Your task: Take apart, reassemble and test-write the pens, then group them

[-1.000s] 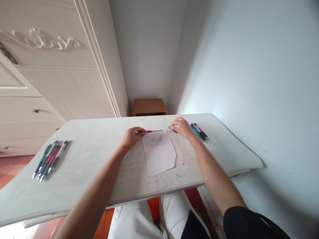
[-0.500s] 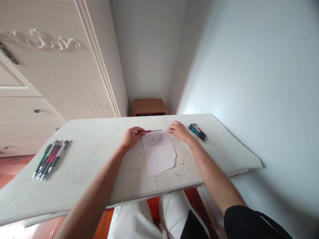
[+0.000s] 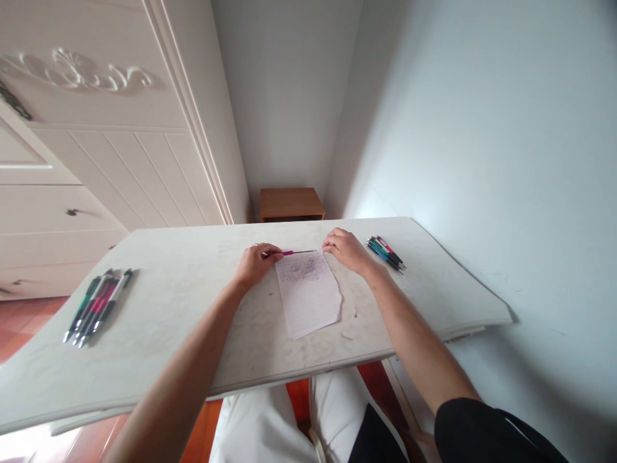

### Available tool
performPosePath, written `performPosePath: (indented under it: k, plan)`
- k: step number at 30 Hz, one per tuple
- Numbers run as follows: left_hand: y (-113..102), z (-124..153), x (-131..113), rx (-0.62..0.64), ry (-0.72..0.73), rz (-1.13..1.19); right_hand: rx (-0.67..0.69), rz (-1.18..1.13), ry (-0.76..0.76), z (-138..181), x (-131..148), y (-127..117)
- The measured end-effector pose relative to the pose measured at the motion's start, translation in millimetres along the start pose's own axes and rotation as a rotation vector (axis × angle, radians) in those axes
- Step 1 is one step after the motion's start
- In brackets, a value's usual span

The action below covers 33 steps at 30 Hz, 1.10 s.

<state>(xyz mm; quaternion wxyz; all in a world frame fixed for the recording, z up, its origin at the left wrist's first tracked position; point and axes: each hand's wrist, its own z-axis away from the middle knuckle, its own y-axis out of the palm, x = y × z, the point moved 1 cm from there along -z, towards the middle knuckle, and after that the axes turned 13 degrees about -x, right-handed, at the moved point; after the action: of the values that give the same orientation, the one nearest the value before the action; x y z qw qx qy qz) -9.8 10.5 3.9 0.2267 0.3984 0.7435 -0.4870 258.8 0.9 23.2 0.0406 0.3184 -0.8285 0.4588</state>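
A torn sheet of lined paper (image 3: pixel 311 296) with scribbles near its top lies in the middle of the white table (image 3: pixel 193 308). My left hand (image 3: pixel 253 263) is closed on a thin pink and black pen part (image 3: pixel 294 253) that lies along the paper's top edge. My right hand (image 3: pixel 344 249) is closed at the other end of that part, fingers pinched at the paper's top right corner. What the right fingers hold is too small to make out.
Several pens (image 3: pixel 94 307) lie bundled at the table's left side. Another small group of pens (image 3: pixel 385 252) lies right of my right hand. A white carved wardrobe (image 3: pixel 96 128) stands at the left, a wooden side table (image 3: pixel 289 203) behind, a wall on the right.
My right hand moved left from beside the right group of pens to the end of the thin pen part. The left hand stayed put.
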Motion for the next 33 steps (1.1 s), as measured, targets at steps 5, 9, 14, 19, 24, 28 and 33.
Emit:
performPosePath:
  k: [5, 9, 14, 19, 24, 28, 33]
  plan:
    - [0.2, 0.1, 0.2, 0.003, -0.003, 0.006, 0.013, -0.021, -0.019, 0.6, 2.8, 1.7]
    - [-0.4, 0.6, -2.3, 0.008, 0.001, -0.001, 0.015, -0.029, -0.018, 0.8, 3.4, 3.0]
    - [-1.0, 0.8, -4.4, 0.012, 0.004, -0.002, 0.009, -0.042, -0.026, 0.8, 6.6, 3.0]
    - [-0.3, 1.1, -2.2, 0.010, 0.028, -0.016, 0.007, -0.035, -0.063, 1.9, 13.4, 4.9]
    - [2.0, 3.2, -1.6, 0.029, 0.106, -0.043, 0.056, -0.073, -0.123, 4.1, 19.9, 12.8]
    - [2.5, 4.9, -3.7, 0.041, 0.138, -0.040, 0.085, -0.067, -0.144, 4.8, 22.7, 18.8]
    - [2.5, 6.6, -5.9, 0.044, 0.166, -0.045, 0.097, -0.035, -0.135, 6.2, 25.9, 23.6]
